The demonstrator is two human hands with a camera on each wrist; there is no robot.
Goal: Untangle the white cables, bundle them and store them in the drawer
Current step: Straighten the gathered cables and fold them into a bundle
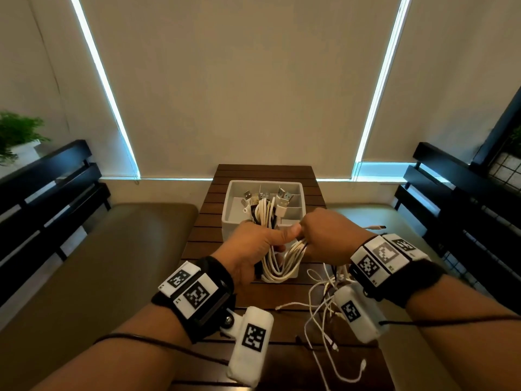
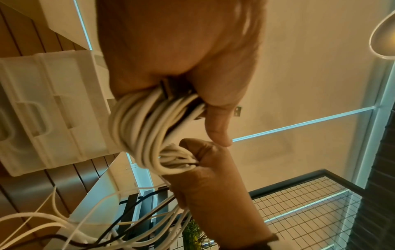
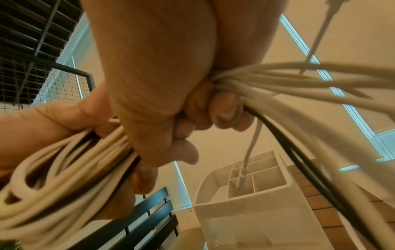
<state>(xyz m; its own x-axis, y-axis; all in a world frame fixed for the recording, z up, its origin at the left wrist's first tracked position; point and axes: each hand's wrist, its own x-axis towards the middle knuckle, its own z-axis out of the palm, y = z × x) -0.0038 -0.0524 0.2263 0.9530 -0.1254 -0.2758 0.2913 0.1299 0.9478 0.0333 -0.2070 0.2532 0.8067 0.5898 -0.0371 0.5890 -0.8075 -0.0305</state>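
A thick bundle of white cables [image 1: 275, 258] hangs looped between both hands, above the white divided drawer box [image 1: 235, 198] on the wooden table. My left hand [image 1: 255, 246] grips the bundle's upper part, with USB plugs [image 1: 282, 198] sticking out above the fist. My right hand [image 1: 321, 230] grips the same cables just to the right, thumb meeting the left thumb. In the left wrist view the cable loops [image 2: 136, 128] hang from my left hand [image 2: 181, 72]. In the right wrist view my right hand [image 3: 162, 94] clenches the white cables [image 3: 256, 79] and a black cable [image 3: 299, 160].
Loose white cable ends [image 1: 324, 320] trail over the slatted wooden table [image 1: 205, 238] below my right wrist. Padded benches [image 1: 118, 249] with black slatted backs flank the table. A plant [image 1: 17, 134] stands at the far left; a wire grid panel [image 1: 507, 165] at the right.
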